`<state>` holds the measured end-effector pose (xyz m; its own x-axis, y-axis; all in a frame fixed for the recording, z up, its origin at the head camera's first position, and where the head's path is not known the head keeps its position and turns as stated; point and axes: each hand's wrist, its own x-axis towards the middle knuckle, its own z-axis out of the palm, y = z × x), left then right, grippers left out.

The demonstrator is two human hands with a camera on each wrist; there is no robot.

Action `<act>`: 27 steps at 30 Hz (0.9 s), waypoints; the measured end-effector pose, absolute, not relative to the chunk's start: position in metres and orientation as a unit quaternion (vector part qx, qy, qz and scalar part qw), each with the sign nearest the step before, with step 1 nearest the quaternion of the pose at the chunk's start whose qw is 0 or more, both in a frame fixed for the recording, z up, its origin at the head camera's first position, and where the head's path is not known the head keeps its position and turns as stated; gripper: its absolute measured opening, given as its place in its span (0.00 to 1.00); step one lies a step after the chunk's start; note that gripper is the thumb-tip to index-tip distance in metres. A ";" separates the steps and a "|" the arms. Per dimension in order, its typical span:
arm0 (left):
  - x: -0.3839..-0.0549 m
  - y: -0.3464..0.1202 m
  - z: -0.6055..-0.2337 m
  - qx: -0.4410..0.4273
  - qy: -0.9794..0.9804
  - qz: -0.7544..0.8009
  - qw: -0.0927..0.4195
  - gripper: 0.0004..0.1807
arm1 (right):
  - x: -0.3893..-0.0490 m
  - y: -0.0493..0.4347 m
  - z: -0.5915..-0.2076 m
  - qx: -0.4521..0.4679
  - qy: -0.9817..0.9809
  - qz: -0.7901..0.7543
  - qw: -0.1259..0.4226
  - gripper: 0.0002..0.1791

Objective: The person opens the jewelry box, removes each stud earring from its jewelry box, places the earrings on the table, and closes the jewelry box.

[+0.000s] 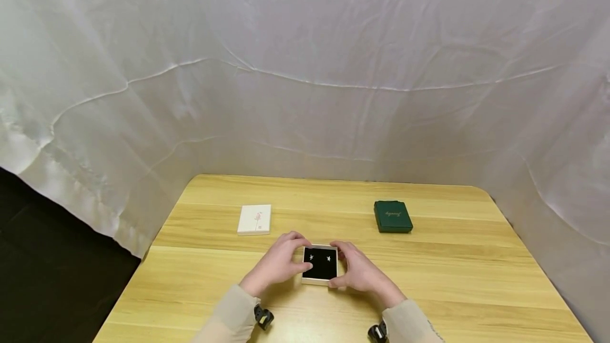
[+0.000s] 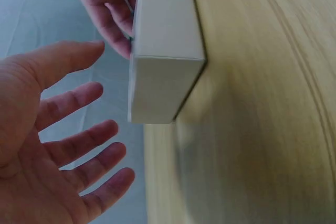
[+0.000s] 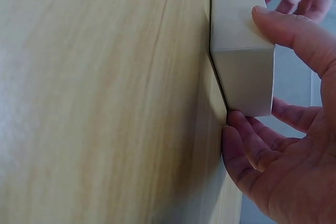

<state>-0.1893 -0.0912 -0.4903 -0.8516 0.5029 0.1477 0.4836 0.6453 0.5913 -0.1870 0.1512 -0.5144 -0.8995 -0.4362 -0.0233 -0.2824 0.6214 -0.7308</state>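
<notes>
A small white jewelry box [image 1: 314, 281] sits uncovered on the table, its black insert [image 1: 320, 273] bearing two star-shaped earrings [image 1: 328, 259]. My right hand [image 1: 358, 270] holds the box at its right end, thumb on the near side wall and fingers around the far corner. In the right wrist view, that thumb [image 3: 283, 27] presses against the white wall. At the left end hovers my left hand [image 1: 282, 259], its fingers spread and loosely bent. The left wrist view shows a gap between these fingers [image 2: 84, 142] and the box [image 2: 168, 87].
Farther back on the left lies a flat white lid or box [image 1: 254, 219] with a pink flower print. A dark green box [image 1: 393, 217] with lettering stands at the back right. The wooden table [image 1: 200, 263] ends at a pale cloth curtain [image 1: 305, 120].
</notes>
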 end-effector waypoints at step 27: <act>-0.205 -0.076 -0.515 0.254 0.933 0.254 0.025 0.10 | -0.188 0.151 -0.514 -0.206 0.891 -0.393 0.099 0.50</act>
<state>-0.2050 -0.0758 -0.5149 -0.8701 0.4859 0.0826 0.4608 0.7427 0.4859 -0.1877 0.1513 -0.5142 -0.8959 -0.4440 -0.0140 -0.2891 0.6067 -0.7404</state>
